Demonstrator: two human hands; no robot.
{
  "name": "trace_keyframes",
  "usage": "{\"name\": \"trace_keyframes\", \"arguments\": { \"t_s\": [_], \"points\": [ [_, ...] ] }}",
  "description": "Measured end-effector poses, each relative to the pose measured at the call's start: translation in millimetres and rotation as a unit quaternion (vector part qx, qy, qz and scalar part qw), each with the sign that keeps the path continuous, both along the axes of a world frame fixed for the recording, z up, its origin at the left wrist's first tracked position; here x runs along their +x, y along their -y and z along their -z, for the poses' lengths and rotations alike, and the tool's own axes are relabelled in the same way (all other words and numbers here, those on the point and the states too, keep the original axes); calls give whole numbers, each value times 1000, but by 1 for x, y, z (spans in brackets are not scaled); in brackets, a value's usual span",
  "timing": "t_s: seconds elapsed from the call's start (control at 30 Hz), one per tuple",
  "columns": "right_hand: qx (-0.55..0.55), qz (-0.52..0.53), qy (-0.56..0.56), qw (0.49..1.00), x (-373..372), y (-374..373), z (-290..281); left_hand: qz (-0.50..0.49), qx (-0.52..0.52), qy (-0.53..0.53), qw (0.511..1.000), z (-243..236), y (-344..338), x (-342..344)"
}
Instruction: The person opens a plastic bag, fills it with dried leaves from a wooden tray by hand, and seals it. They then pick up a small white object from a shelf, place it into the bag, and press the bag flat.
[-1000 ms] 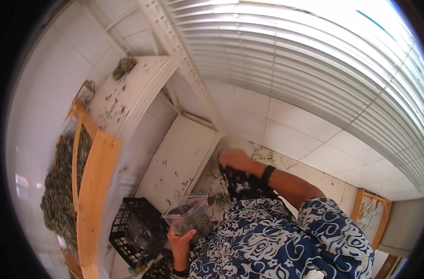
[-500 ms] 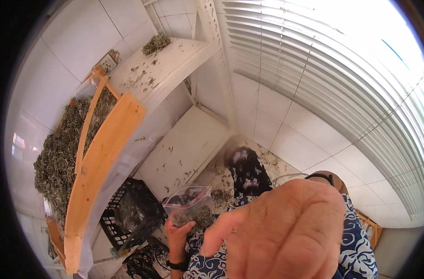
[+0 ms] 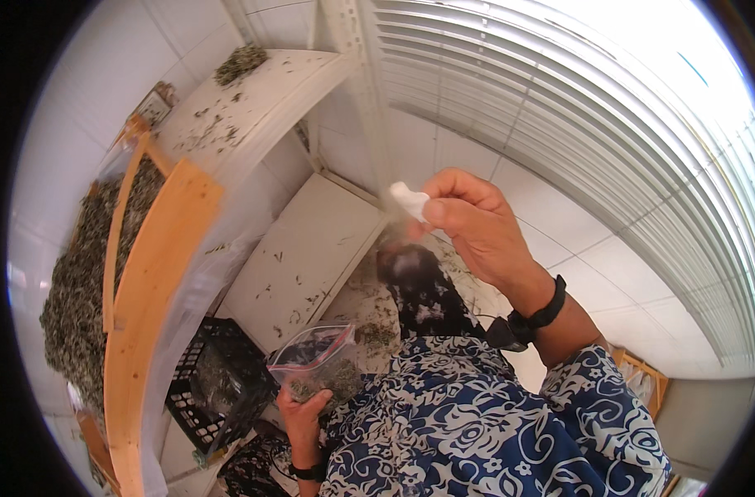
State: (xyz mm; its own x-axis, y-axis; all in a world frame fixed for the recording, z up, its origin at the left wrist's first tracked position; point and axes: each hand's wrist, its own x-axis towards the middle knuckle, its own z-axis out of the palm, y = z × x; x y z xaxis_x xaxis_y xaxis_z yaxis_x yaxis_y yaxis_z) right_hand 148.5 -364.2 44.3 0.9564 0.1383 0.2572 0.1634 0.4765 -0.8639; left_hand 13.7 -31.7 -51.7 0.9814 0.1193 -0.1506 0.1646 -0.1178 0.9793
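Observation:
My left hand (image 3: 304, 407) is closed on the side of a clear zip bag (image 3: 315, 358), which has a red seal line along its top and grey-green dried herb in its lower part. The bag's mouth looks parted. Raised in front of the shelf post, my right hand (image 3: 477, 217) pinches a small crumpled white piece (image 3: 409, 200) between thumb and fingers; it looks like tissue, but its kind is not certain. Below the left hand's side, a black plastic crate (image 3: 212, 385) holds a clear bag with more herb.
A wooden-framed tray (image 3: 158, 306) heaped with dried herb (image 3: 87, 290) stands at the left. Behind it, a white shelf (image 3: 303, 79) bears a herb clump (image 3: 241, 64) and scattered bits. A lower white shelf (image 3: 299, 257) has crumbs. Window blinds (image 3: 559, 124) span the right.
My right hand has moved from close before the camera out toward the shelf post, and the white piece now shows in its fingers. My left hand still holds the zip bag.

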Motion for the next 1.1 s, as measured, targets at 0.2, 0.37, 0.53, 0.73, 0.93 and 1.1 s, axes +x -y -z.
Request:
{"name": "trace_keyframes", "arguments": {
  "t_s": [0.2,0.37,0.53,0.73,0.93,1.1],
  "points": [
    [35,10,-35,999,-3,15,11,0,0,15,1000,6,-2,5],
    [15,50,-48,997,-6,31,20,4,19,-6,1000,1,0,6],
    [-67,151,-41,985,-4,72,43,0,46,-14,999,-4,6,8],
    [-54,206,-35,977,-17,124,68,27,38,-27,999,4,-1,18],
    [-73,255,-10,964,-26,140,88,-2,37,-23,999,3,4,22],
    [-109,317,-34,941,-45,128,103,6,42,-33,999,8,-2,27]
  ]
}}
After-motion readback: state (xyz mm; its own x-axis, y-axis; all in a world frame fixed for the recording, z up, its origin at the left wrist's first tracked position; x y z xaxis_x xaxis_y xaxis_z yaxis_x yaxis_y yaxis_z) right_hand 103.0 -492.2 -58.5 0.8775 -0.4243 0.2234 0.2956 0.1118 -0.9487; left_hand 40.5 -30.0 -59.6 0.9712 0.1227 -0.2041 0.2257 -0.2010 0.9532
